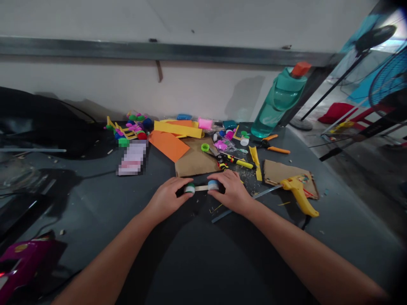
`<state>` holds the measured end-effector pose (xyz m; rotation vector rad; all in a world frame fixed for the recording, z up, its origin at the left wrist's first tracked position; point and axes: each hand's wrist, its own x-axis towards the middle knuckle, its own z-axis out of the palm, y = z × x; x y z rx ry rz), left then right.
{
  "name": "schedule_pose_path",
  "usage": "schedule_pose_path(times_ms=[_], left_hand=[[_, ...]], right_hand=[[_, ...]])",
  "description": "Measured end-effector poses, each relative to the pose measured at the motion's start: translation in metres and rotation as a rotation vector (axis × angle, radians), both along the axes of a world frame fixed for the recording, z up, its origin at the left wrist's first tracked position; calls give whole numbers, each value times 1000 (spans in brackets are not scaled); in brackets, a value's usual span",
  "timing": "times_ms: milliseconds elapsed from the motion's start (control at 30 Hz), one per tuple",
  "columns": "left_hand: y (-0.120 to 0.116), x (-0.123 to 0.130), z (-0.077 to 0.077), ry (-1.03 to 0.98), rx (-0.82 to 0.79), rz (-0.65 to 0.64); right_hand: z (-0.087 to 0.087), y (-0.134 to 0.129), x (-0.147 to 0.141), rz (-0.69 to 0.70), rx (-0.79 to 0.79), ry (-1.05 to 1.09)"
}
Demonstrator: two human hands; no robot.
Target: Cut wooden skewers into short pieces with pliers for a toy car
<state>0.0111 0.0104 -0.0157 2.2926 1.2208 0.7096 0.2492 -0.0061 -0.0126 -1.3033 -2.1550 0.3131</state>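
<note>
My left hand (pixel 165 197) pinches a green and white bottle cap (pixel 190 188) between thumb and fingers. A light blue and white bottle cap (pixel 213 185) is gripped the same way by my right hand (pixel 234 192). Between the two caps runs a short pale wooden stick (pixel 201 188), reaching from one to the other. Whether the stick is fixed to them I cannot tell. Just beyond my hands lies a brown cardboard sheet (pixel 193 163), with a yellow and black cutter (pixel 240 162) at its right. A yellow glue gun (pixel 299 192) rests right of my right hand.
A tall teal bottle (pixel 269 106) stands at the back right, near orange-handled pliers (pixel 278 150). Orange paper (pixel 170 145), yellow strips (pixel 178 128) and colourful craft bits lie along the wall. A blurred-out phone-like object (pixel 132 157) is at left; a magenta device (pixel 27 267) sits front left.
</note>
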Motion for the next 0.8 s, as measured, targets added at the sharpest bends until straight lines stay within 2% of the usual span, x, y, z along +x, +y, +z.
schedule_pose_path(times_ms=[133,300,400,567,800], left_hand=[[-4,8,3,-191,-256,86],[-8,17,7,-325,-484,58],[-12,22,10,-401,-594,46],[-15,28,13,-583,-780,114],[-14,30,8,-645,-826,139]], right_hand=[[9,2,0,-44,-120,301],[17,0,-5,-47,-332,611],[18,-2,-9,-46,-353,595],[17,-6,-13,-81,-399,630],[14,-9,-17,-157,-366,638]])
